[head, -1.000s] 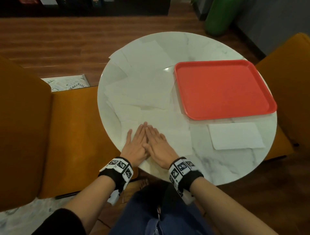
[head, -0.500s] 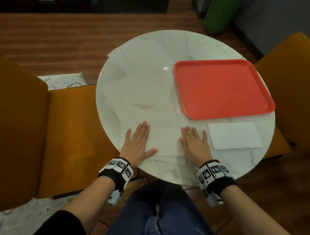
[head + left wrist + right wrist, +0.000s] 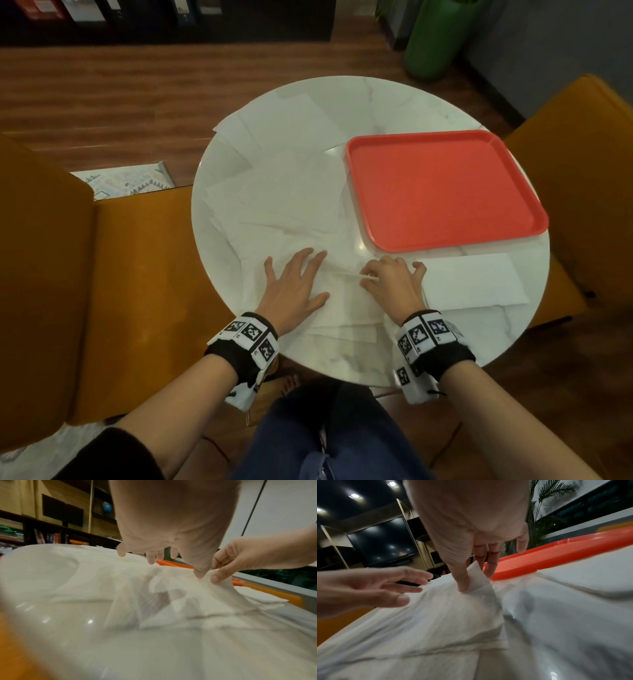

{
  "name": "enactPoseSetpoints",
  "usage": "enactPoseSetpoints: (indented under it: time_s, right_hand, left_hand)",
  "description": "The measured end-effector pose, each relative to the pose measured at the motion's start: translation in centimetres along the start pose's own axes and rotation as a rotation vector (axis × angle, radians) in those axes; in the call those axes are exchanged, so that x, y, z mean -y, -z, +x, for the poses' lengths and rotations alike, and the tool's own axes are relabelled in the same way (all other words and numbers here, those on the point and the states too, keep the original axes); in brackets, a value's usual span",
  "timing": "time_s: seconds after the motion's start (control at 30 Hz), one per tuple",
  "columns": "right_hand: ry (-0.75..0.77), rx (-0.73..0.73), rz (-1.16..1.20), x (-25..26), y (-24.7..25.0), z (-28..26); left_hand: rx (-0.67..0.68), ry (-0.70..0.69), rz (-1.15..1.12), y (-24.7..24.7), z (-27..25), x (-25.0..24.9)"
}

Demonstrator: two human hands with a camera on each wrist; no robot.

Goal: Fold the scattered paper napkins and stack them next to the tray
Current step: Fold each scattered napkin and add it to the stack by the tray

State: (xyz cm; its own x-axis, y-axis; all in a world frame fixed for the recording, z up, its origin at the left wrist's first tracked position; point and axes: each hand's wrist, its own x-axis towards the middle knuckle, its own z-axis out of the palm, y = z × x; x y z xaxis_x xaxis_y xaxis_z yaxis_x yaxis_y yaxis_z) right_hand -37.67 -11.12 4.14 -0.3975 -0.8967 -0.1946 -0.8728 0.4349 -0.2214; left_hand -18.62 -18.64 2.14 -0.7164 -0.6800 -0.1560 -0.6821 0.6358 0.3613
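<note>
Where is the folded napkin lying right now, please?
In the head view the folded napkin lies on the table's near right part, just in front of the red tray, beside the right hand.

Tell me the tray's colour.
The tray is plain red-orange, no pattern; the head view shows it best.

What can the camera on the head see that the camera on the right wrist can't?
Only the head view shows the whole round table, the loose napkins spread across it, all of the red tray, both wristbands, the orange chairs and the green pot.

Only the right wrist view shows, close up, the thumb and fingers pinching a raised napkin edge, plus a dark screen and a palm plant behind.

Both show the right hand lifting that napkin, the left hand flat with straight fingers, the tray, and the folded napkin beside it.
</note>
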Motion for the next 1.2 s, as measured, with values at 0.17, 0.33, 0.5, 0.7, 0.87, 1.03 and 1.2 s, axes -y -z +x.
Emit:
enactPoseSetpoints:
  time_s: [0.17,0.33,0.5,0.7,0.87,1.03,1.2]
  right_hand:
    - [0.0,-0.048,0.067,-0.4,0.0,-0.1]
    - [0.016,-0.069,0.034,-1.0,0.1,-0.2]
    - [0.138,-0.038,0.231,-2.3,1.0,-0.1]
    - [0.079,0.029,0.834,-6.6,5.7,-0.3]
    - [-0.054,0.086,1.075,-12.1,8.2,-0.3]
    - [-0.303,0.029,1.133,-18.9,9.9,-0.7]
    - [-0.556,0.021,1.106,-24.9,9.3,-1.2]
  left_hand:
    - [-0.04,-0.048,0.019,1.1,2.3,-1.4]
    - [0.059,0.042,0.084,0.2,2.9,-1.1]
    - [0.031,0.053,0.099,0.4,2.9,-1.3]
    - [0.082,0.041,-0.401,4.6,3.6,-4.2]
    - [0.104,-0.044,-0.658,7.2,5.5,-9.4]
    - [0.035,0.122,-0.731,6.6,4.6,-9.7]
    - [-0.117,0.423,-0.686,5.2,-2.2,-5.4]
